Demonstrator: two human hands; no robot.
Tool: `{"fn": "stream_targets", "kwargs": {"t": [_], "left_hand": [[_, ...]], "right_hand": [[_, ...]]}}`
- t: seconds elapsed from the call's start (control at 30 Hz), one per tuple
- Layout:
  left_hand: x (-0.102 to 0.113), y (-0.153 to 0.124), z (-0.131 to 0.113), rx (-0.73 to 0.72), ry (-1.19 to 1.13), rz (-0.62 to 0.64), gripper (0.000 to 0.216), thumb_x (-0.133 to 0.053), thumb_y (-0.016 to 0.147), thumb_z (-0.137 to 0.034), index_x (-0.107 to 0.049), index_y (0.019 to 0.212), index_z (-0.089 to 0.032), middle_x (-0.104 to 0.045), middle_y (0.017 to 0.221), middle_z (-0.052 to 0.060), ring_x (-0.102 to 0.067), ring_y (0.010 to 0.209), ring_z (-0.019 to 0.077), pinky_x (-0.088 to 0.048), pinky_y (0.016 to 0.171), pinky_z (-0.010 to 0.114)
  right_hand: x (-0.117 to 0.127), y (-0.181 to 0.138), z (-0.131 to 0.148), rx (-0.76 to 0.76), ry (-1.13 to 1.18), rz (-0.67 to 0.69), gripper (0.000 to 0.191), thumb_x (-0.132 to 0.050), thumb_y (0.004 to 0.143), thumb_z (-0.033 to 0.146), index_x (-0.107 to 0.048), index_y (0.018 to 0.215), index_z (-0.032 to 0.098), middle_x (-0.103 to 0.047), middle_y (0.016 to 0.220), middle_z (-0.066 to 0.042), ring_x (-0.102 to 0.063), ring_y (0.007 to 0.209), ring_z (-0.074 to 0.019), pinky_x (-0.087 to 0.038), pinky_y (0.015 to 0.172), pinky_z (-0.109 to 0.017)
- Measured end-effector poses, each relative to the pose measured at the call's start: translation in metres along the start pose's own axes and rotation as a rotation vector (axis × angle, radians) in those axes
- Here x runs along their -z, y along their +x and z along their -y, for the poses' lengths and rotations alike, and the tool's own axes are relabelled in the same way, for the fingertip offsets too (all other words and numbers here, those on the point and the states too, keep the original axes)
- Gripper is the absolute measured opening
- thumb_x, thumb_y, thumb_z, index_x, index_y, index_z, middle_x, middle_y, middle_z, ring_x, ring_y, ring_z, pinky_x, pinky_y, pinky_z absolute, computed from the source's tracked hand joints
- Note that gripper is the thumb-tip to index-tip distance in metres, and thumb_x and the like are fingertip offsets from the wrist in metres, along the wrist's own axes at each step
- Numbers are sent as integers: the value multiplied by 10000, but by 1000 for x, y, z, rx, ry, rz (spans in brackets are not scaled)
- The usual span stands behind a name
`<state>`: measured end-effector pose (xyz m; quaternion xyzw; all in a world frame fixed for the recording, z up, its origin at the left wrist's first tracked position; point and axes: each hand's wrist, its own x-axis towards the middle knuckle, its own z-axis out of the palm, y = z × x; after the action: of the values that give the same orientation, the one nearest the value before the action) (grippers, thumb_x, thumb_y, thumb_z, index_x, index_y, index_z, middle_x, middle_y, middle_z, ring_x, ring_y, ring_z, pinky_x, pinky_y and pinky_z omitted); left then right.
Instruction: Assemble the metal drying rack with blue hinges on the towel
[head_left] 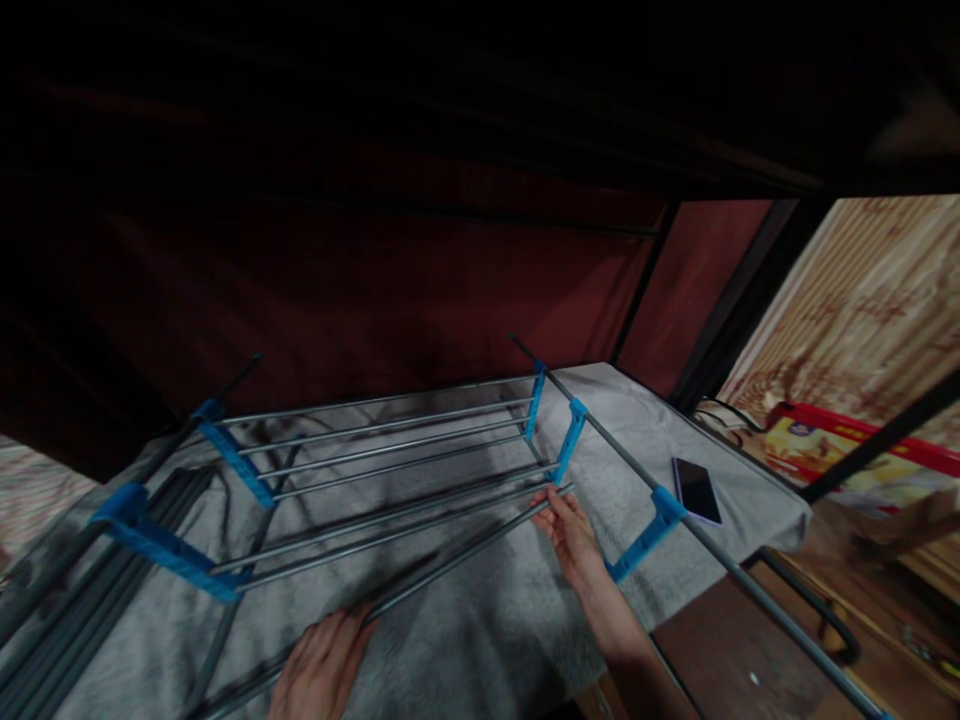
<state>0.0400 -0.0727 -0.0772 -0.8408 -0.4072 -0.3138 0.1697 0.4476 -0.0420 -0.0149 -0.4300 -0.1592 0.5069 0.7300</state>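
Observation:
A grey metal rod [465, 553] runs slantwise across the front of a partly built rack. My right hand [571, 535] pinches it near its right end. My left hand [321, 662] is closed around the same rod lower down, its fingertips mostly hidden. Beyond the hands is the rack, with several thin crossbars [397, 437] joining blue plastic brackets. One blue bracket [169, 548] is at the near left, another blue bracket [646, 535] sits on the long right side pole [731, 568]. The rod's right end is apart from that right bracket.
Several loose grey tubes [112, 590] lie bundled at the left. A phone [697, 490] rests on the grey cloth [600, 400] at the right. Past the cloth's right edge are a dark frame post [739, 300] and a red and yellow box [847, 445]. A dark red panel [420, 300] stands behind.

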Motion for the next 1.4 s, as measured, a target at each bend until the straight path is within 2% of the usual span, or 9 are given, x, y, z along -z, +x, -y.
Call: {"fn": "stream_targets", "kwargs": {"t": [0.17,0.3,0.4,0.57,0.87,1.4], "left_hand": [[8,19,-7,12,-28,-51,268,-492,1098,-285,-757,1139,-293,-853,1006,-6,-823,850,173,-650,811,260],[5,20,-7,44,-66,-24,282,-516,1094,-332,-772,1208,-297,-863,1057,13,-835,884,196,-675,831,275],[2,22,-7,25,-53,-16,332,-468,1104,-303,-787,1196,-308,-867,1091,4,-840,917,202,-682,831,288],[6,36,-13,38,-36,-85,332,-444,1136,-345,-762,1200,-272,-835,942,18,-810,802,198,-655,738,288],[14,60,-21,50,3,-131,273,-457,1137,-302,-706,1236,-250,-808,951,26,-790,787,206,-622,755,321],[20,82,-19,74,1,-138,287,-491,1103,-287,-759,1202,-254,-820,960,33,-762,784,210,-593,753,331]], "right_hand": [[-7,8,9,13,14,49,494,-1056,643,509,-781,963,252,-850,957,-41,-805,814,-203,-693,764,-321],[-12,16,15,46,-16,64,463,-1063,649,515,-764,887,254,-837,922,-22,-787,793,-179,-682,755,-305],[-17,22,22,61,-27,65,465,-1067,643,517,-734,825,248,-826,906,-17,-756,744,-151,-665,738,-282],[-29,30,36,114,-21,63,480,-1073,638,509,-704,793,243,-801,849,11,-709,679,-124,-640,721,-274],[-47,53,57,172,1,81,445,-1075,631,471,-724,787,246,-811,859,-4,-685,656,-118,-638,676,-254],[-50,62,67,178,16,81,404,-1068,656,421,-758,835,233,-829,905,-32,-716,685,-140,-645,659,-265]]}}
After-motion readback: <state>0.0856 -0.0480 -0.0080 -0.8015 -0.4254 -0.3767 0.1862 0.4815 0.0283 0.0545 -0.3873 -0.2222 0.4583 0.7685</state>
